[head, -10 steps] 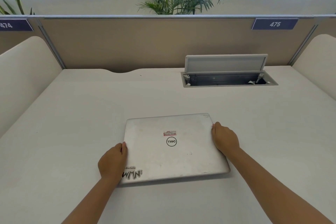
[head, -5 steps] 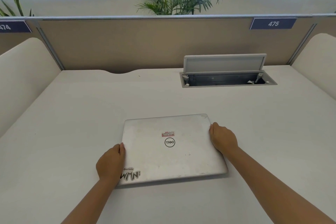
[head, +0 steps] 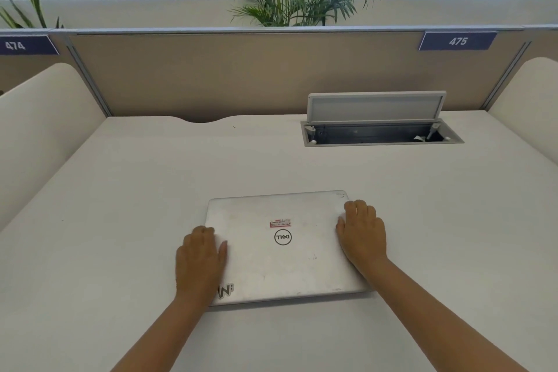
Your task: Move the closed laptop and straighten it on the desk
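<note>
A closed silver laptop (head: 283, 254) lies flat on the white desk (head: 120, 220), near the front middle, its edges nearly square to the desk. The lid shows a round logo, a small red label and a sticker at the near-left corner. My left hand (head: 200, 260) lies over the laptop's left edge, fingers curled on the lid and covering part of the sticker. My right hand (head: 362, 232) lies over the right edge near the far corner, its fingers on the lid. Both hands press on the laptop from the sides.
An open cable hatch (head: 380, 133) with its flap raised sits in the desk at the back right. Beige partition panels (head: 241, 75) close the back, and curved side panels (head: 45, 130) flank the desk. Plants stand behind the partition.
Both hands have shifted inward from the laptop's side edges onto its lid; the left hand now hides more of the sticker. The laptop has barely moved.
</note>
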Action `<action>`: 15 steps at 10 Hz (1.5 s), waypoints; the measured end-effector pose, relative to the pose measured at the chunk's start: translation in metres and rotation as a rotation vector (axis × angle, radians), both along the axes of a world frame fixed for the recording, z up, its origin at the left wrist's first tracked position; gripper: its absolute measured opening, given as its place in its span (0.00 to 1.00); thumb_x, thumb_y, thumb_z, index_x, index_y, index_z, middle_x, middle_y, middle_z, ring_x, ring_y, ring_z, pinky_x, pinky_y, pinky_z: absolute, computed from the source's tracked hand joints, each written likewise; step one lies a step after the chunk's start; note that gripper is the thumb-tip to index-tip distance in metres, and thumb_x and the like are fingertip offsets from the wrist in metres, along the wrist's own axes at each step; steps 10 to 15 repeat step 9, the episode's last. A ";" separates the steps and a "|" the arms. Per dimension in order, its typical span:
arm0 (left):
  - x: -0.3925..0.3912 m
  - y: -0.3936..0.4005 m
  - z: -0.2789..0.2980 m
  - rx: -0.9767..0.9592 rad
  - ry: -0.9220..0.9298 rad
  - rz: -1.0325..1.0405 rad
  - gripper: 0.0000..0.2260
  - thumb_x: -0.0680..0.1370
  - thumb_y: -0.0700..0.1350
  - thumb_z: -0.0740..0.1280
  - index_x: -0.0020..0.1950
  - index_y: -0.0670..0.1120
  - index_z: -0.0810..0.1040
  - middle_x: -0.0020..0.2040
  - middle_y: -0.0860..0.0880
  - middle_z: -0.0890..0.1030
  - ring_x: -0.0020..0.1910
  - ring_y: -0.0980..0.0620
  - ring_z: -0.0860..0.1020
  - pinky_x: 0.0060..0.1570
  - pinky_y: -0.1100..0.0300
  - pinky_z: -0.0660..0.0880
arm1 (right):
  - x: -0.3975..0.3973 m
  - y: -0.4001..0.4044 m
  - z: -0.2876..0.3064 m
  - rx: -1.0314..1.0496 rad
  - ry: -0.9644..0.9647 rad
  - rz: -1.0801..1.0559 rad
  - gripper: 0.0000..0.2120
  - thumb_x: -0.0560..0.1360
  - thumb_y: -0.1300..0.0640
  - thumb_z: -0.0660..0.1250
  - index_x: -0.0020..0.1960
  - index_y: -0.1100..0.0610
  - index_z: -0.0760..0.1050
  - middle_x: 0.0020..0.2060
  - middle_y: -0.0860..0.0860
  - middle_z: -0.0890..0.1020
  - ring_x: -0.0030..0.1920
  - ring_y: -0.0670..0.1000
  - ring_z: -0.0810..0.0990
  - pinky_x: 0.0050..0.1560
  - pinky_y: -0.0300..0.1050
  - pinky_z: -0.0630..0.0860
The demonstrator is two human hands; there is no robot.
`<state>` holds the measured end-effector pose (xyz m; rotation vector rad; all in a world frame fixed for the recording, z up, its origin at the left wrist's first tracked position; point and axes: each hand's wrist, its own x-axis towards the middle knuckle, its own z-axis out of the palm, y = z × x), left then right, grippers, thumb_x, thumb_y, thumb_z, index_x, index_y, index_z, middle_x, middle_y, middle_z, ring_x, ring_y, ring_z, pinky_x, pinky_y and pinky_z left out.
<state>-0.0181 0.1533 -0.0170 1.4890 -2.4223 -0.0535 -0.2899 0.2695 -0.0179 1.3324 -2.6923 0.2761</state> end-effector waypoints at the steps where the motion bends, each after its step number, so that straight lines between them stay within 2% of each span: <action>1: -0.018 0.022 0.005 0.047 0.009 -0.119 0.33 0.79 0.58 0.40 0.52 0.39 0.80 0.53 0.41 0.82 0.50 0.41 0.82 0.47 0.48 0.79 | 0.019 0.004 -0.003 -0.087 -0.053 0.094 0.16 0.75 0.55 0.64 0.59 0.62 0.73 0.58 0.58 0.78 0.55 0.60 0.77 0.49 0.54 0.76; 2: -0.036 0.040 0.007 0.120 0.004 -0.184 0.35 0.79 0.59 0.38 0.54 0.40 0.80 0.58 0.42 0.81 0.53 0.44 0.81 0.51 0.46 0.78 | 0.038 0.011 -0.013 -0.152 -0.123 0.158 0.19 0.74 0.54 0.67 0.62 0.61 0.73 0.64 0.59 0.76 0.64 0.60 0.74 0.63 0.58 0.71; 3: -0.046 0.053 0.005 0.167 -0.023 -0.164 0.36 0.78 0.59 0.37 0.57 0.40 0.79 0.60 0.43 0.80 0.58 0.43 0.80 0.54 0.42 0.76 | 0.051 0.014 -0.026 -0.110 -0.230 0.183 0.23 0.78 0.48 0.58 0.70 0.57 0.65 0.73 0.53 0.64 0.74 0.55 0.59 0.74 0.55 0.50; 4: -0.048 0.059 0.004 0.174 -0.028 -0.147 0.35 0.79 0.58 0.37 0.59 0.41 0.79 0.61 0.44 0.80 0.60 0.42 0.78 0.57 0.40 0.74 | 0.057 0.015 -0.030 -0.105 -0.222 0.211 0.25 0.79 0.46 0.55 0.73 0.55 0.60 0.75 0.51 0.59 0.76 0.54 0.54 0.74 0.52 0.42; 5: -0.049 0.059 0.003 0.168 -0.027 -0.164 0.28 0.77 0.57 0.47 0.60 0.41 0.78 0.64 0.43 0.78 0.62 0.41 0.77 0.58 0.40 0.73 | 0.056 0.016 -0.030 -0.079 -0.221 0.214 0.27 0.79 0.44 0.52 0.75 0.53 0.56 0.76 0.49 0.55 0.77 0.52 0.49 0.74 0.50 0.38; 6: -0.048 0.060 0.003 0.142 0.005 -0.171 0.27 0.76 0.56 0.50 0.63 0.41 0.76 0.67 0.44 0.75 0.64 0.41 0.74 0.60 0.40 0.71 | 0.057 0.016 -0.028 -0.056 -0.229 0.214 0.27 0.79 0.43 0.51 0.75 0.53 0.53 0.77 0.49 0.53 0.77 0.51 0.47 0.74 0.50 0.37; 7: -0.047 0.061 0.006 0.152 0.019 -0.195 0.34 0.78 0.60 0.39 0.67 0.41 0.72 0.69 0.44 0.73 0.66 0.42 0.72 0.64 0.44 0.70 | 0.058 0.017 -0.024 -0.036 -0.241 0.220 0.28 0.79 0.43 0.49 0.76 0.52 0.50 0.77 0.49 0.50 0.77 0.50 0.45 0.74 0.49 0.36; 8: -0.046 0.057 0.000 0.139 0.116 -0.235 0.37 0.75 0.63 0.35 0.73 0.42 0.60 0.75 0.46 0.62 0.75 0.52 0.57 0.71 0.54 0.49 | 0.057 0.016 -0.022 -0.049 -0.247 0.237 0.30 0.79 0.42 0.49 0.76 0.52 0.45 0.77 0.49 0.46 0.77 0.49 0.43 0.74 0.48 0.35; 9: -0.049 0.054 -0.002 0.118 0.154 -0.267 0.37 0.74 0.66 0.35 0.75 0.44 0.51 0.76 0.49 0.52 0.72 0.64 0.33 0.71 0.58 0.37 | 0.057 0.016 -0.021 -0.040 -0.228 0.281 0.32 0.79 0.40 0.49 0.76 0.54 0.43 0.76 0.49 0.42 0.76 0.50 0.41 0.73 0.46 0.31; 15: -0.049 0.054 -0.002 0.118 0.154 -0.267 0.37 0.74 0.66 0.35 0.75 0.44 0.51 0.76 0.49 0.52 0.72 0.64 0.33 0.71 0.58 0.37 | 0.057 0.016 -0.021 -0.040 -0.228 0.281 0.32 0.79 0.40 0.49 0.76 0.54 0.43 0.76 0.49 0.42 0.76 0.50 0.41 0.73 0.46 0.31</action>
